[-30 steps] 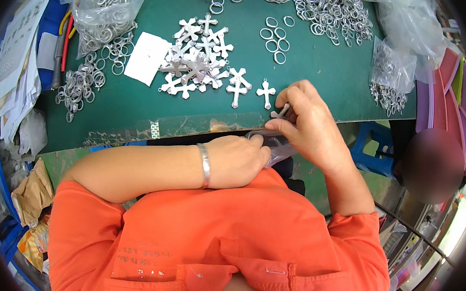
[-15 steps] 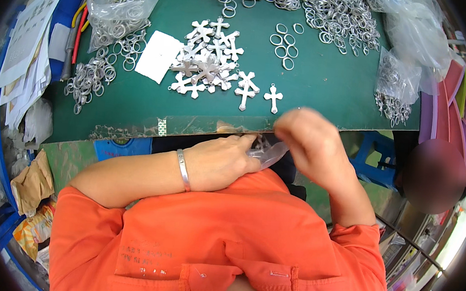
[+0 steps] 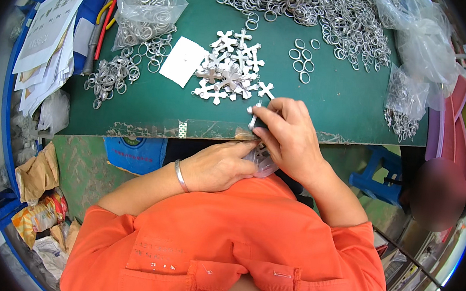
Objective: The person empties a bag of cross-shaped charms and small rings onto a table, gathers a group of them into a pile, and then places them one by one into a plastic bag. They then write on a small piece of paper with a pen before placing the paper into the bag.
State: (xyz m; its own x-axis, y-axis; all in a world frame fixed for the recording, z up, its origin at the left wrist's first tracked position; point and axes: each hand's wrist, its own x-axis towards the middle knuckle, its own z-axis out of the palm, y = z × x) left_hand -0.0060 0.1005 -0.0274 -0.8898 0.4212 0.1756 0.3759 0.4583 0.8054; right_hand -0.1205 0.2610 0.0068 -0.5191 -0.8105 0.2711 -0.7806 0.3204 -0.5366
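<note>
My left hand (image 3: 217, 166), with a silver bangle at the wrist, holds a clear plastic bag (image 3: 266, 166) at the table's front edge; its fingertips are partly hidden. My right hand (image 3: 293, 142) is closed at the fingertips on a silver cross pendant (image 3: 254, 117), just over the edge and above the bag. Another cross pendant (image 3: 266, 90) lies a little beyond the fingers. Behind it rises a heap of silver cross pendants (image 3: 229, 74). What the bag contains is hard to make out.
Metal rings (image 3: 309, 9) are piled at the back of the green table (image 3: 154, 98), several more lying nearer. Bagged rings (image 3: 147, 18), a white paper square (image 3: 184, 61) and pliers (image 3: 102, 31) lie left. Clear bags (image 3: 416, 45) stand right. A blue stool (image 3: 376, 173) is below.
My right hand has moved left and taken hold of a cross pendant. The lone pendant at the right no longer shows. The whole view has shifted slightly.
</note>
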